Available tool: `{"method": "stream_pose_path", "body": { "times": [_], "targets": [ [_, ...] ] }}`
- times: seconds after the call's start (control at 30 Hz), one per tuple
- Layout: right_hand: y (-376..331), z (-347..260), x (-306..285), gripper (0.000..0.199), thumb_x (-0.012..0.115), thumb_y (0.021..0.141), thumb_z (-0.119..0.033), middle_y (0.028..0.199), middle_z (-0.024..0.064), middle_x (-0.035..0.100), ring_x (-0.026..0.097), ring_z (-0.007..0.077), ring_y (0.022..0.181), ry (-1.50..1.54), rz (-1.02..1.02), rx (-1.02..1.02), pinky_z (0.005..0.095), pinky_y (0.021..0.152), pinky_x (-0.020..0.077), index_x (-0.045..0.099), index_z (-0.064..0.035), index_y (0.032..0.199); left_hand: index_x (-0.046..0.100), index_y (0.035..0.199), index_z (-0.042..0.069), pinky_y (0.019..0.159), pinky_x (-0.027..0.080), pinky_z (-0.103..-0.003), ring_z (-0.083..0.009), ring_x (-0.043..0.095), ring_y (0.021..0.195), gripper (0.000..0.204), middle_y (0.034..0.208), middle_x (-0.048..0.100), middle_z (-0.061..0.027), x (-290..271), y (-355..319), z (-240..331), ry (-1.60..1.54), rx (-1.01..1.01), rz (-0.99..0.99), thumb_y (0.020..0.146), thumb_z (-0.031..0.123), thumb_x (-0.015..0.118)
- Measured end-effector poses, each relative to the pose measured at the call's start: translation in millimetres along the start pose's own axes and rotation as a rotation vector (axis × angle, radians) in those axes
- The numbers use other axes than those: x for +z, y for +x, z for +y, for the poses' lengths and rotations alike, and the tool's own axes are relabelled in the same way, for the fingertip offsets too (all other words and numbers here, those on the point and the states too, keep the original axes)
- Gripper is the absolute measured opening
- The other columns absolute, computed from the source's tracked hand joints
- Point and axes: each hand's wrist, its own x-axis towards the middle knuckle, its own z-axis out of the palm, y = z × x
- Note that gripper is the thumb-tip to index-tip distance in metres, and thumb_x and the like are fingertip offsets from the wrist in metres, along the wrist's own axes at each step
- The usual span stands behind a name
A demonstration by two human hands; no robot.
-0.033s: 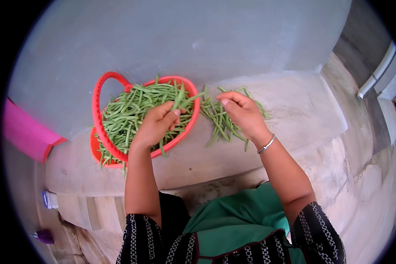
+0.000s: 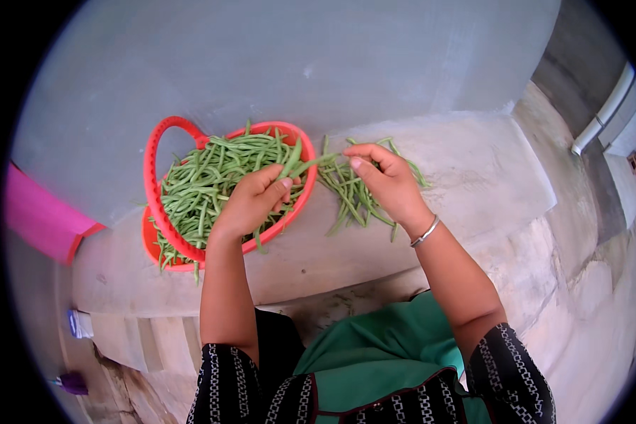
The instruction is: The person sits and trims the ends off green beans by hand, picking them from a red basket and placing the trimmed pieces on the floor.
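pale ledge [image 2: 484, 169] stretches to its right edge beyond right hand [image 2: 390, 182], grip unclear; left hand [image 2: 251, 201] pinches beans [image 2: 291, 158].

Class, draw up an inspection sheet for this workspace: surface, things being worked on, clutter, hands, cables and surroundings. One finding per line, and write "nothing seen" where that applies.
Surface: pale ledge, with a dark spot near its front edge.
Things in use: red basket, heaped with green beans; a loose pile of beans lies to its right.
Clutter: a blue-and-white item and a purple item at lower left, too small to identify.
Left hand: grips a few beans over the basket.
Right hand: thumb and forefinger close together near a bean's tip; contact unclear. Silver bracelet on the wrist.
Cables: nothing seen.
Surroundings: grey wall behind, pink object at left, white pipe at right.
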Motion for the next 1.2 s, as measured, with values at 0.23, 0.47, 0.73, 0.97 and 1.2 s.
{"method": "stream_pose_path", "body": {
  "times": [0.23, 0.47, 0.73, 0.97, 1.2],
  "targets": [
    [-8, 9, -23, 0.02, 0.066, 0.078, -0.027, 0.072, 0.0087, 0.054, 0.055, 0.0267, 0.064, -0.849, -0.205, -0.385, 0.0363, 0.056, 0.0446, 0.063, -0.0098, 0.087, 0.058, 0.087, 0.001, 0.052, 0.036, -0.02, -0.0042, 0.041, 0.059, 0.016, 0.066, 0.047, 0.0034, 20, 10, 9, 0.129, 0.003, -0.214, 0.091, 0.014, 0.048],
    [-11, 19, -16, 0.021, 0.064, 0.08, -0.026, 0.068, 0.0091, 0.052, 0.053, 0.0269, 0.063, -0.677, -0.37, -0.415, 0.0372, 0.057, 0.0432, 0.058, -0.0056, 0.079, 0.057, 0.085, 0.001, 0.048, 0.034, -0.021, -0.0061, 0.04, 0.052, 0.019, 0.06, 0.045, 0.003, 24, 17, 3, 0.037, -0.072, -0.378, 0.091, 0.017, 0.047],
    [0, 1, -26, 0.026, 0.049, 0.092, -0.027, 0.067, -0.0016, 0.049, 0.045, 0.0114, 0.059, 0.25, 0.071, 0.242, 0.0262, 0.052, 0.0375, 0.055, -0.007, 0.076, 0.055, 0.089, 0.001, 0.046, 0.032, -0.02, -0.0062, 0.04, 0.051, 0.023, 0.061, 0.043, 0.0032, 37, 22, -17, -0.441, -0.026, -0.322, 0.093, 0.023, 0.046],
    [-2, 22, -23, 0.014, 0.056, 0.088, -0.021, 0.072, 0.0048, 0.056, 0.054, 0.0199, 0.06, -0.395, -0.041, -0.329, 0.0313, 0.054, 0.0426, 0.059, -0.0078, 0.086, 0.056, 0.088, 0.003, 0.052, 0.035, -0.022, -0.0066, 0.041, 0.053, 0.023, 0.063, 0.045, 0.0031, 39, 20, -12, -0.119, -0.066, -0.47, 0.094, 0.021, 0.045],
    [-9, 11, -23, 0.01, 0.06, 0.083, -0.013, 0.077, 0.0103, 0.058, 0.057, 0.0295, 0.068, -0.744, -0.121, -0.459, 0.0369, 0.059, 0.0453, 0.062, -0.0085, 0.091, 0.056, 0.089, 0.001, 0.055, 0.036, -0.022, -0.007, 0.042, 0.054, 0.026, 0.064, 0.046, 0.0028, 42, 21, -14, -0.168, -0.024, -0.421, 0.095, 0.024, 0.045]
  ]
}}
